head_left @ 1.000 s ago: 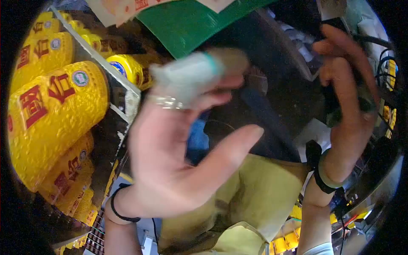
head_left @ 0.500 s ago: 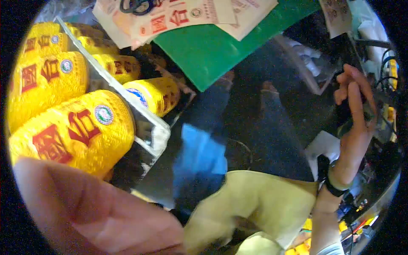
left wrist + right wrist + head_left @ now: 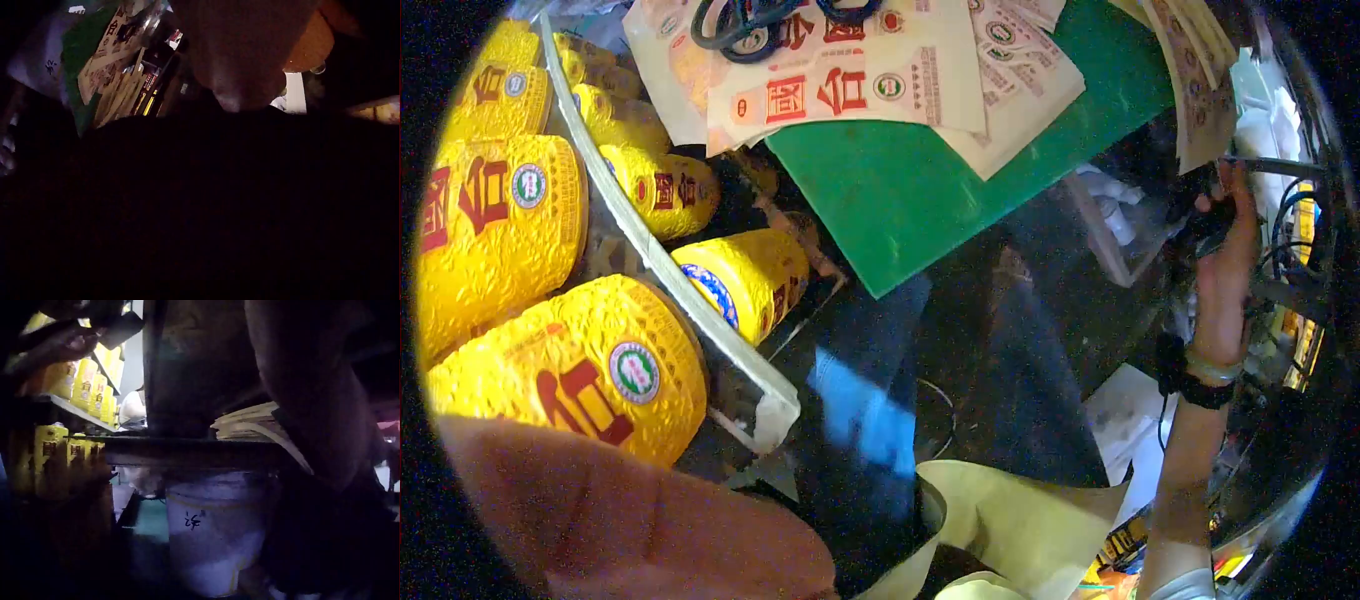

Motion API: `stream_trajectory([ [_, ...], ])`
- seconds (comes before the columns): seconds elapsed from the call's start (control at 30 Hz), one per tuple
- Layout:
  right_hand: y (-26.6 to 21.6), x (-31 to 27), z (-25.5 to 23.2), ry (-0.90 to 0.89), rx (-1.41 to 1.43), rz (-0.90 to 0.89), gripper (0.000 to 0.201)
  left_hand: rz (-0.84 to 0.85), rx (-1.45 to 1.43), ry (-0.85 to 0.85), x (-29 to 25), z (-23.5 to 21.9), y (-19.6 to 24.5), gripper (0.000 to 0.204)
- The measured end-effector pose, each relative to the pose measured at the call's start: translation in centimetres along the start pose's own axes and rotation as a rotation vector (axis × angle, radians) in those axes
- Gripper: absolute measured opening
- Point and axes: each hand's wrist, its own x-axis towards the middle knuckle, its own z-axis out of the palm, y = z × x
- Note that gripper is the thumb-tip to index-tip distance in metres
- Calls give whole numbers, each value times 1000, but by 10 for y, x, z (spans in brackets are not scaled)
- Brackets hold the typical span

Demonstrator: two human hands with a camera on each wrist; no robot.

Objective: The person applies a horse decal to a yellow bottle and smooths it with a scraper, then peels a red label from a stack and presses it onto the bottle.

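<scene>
My left hand (image 3: 620,510) is a large blurred shape close to the head camera at the lower left, overlapping a yellow embossed bottle (image 3: 580,370) with red characters; its fingers are out of the frame. In the left wrist view a dark part of a hand (image 3: 250,56) hangs over the top. At the right my right hand (image 3: 1228,260) is raised, fingers loosely bent, just below a hanging stack of printed paper labels (image 3: 1200,110). Nothing shows in it. In the right wrist view a dark hand shape (image 3: 312,381) stands beside the label edges (image 3: 250,422).
Printed label sheets (image 3: 830,90) lie on a green board (image 3: 880,210), with dark-handled scissors (image 3: 740,30) on them. Several yellow bottles stand left behind a pale rail (image 3: 650,240). Black cables (image 3: 1290,210) run along the right. A white bucket (image 3: 212,531) stands under the table.
My left hand has swung from mid-view to the lower left, close to the camera. My right hand has risen toward the hanging labels. The view has tilted up, showing more labels and the scissors.
</scene>
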Motion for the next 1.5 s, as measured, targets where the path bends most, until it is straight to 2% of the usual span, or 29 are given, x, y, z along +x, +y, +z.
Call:
stream_trajectory([
  [0.07, -6, 18, 5, -64, -13, -80, 38, 3, -6, 2, 0, -10, -9, 64],
  [0.13, -30, 22, 30, 86, -163, -86, 44, -8, -18, -11, 2, -16, -12, 65],
  [0.17, -32, 29, 32, 88, -166, -100, 44, -8, -16, -15, 5, -19, -13, 65],
  [0.23, -31, 50, 37, 189, -517, -489, 46, -23, -29, -23, 10, -20, -18, 66],
  [0.27, -17, 81, 21, 159, -375, -496, 43, -29, -31, -28, 13, -20, -17, 66],
  [0.3, -14, 88, 25, 164, -376, -493, 43, -37, -26, -29, 16, -19, -16, 66],
  [0.37, -8, 89, 33, 223, -708, -826, 42, -51, -23, -24, 19, -17, -15, 67],
  [0.53, -18, 100, 54, 182, -638, -869, 43, -69, -32, -30, 26, -15, -17, 68],
  [0.63, -25, 109, 66, 380, -869, -743, 41, -74, -34, -35, 28, -15, -19, 69],
  [0.67, -23, 112, 65, 329, -839, -919, 40, -80, -36, -35, 28, -15, -18, 70],
  [0.73, -20, 123, 61, 275, -801, -1091, 39, -85, -35, -33, 30, -14, -18, 70],
  [0.83, -22, 130, 59, 392, -982, -948, 40, -96, -37, -34, 30, -14, -18, 71],
  [0.9, -25, 123, 61, 256, -634, -828, 42, -103, -39, -36, 31, -15, -18, 72],
  [0.93, -25, 117, 65, 255, -635, -828, 42, -105, -39, -35, 31, -15, -19, 72],
  [1.0, -26, 107, 76, 227, -377, -693, 43, -106, -31, -38, 38, -11, -17, 73],
  [1.03, -27, 107, 76, 226, -375, -692, 43, -111, -37, -36, 38, -10, -16, 73],
  [1.1, -30, 107, 77, 315, -586, -849, 43, -113, -32, -40, 37, -10, -16, 73],
  [1.33, -45, 105, 91, 375, -653, -838, 44, -122, -23, -31, 36, -11, -13, 76],
  [1.4, -57, 99, 97, 476, -1094, -881, 36, -125, -14, -29, 40, -7, -12, 76],
  [1.47, -66, 93, 99, 445, -1081, -964, 32, -139, 2, -24, 39, -4, -14, 77],
  [1.5, -72, 78, 102, 362, -945, -1003, 30, -141, -5, -22, 40, -1, -21, 77],
])
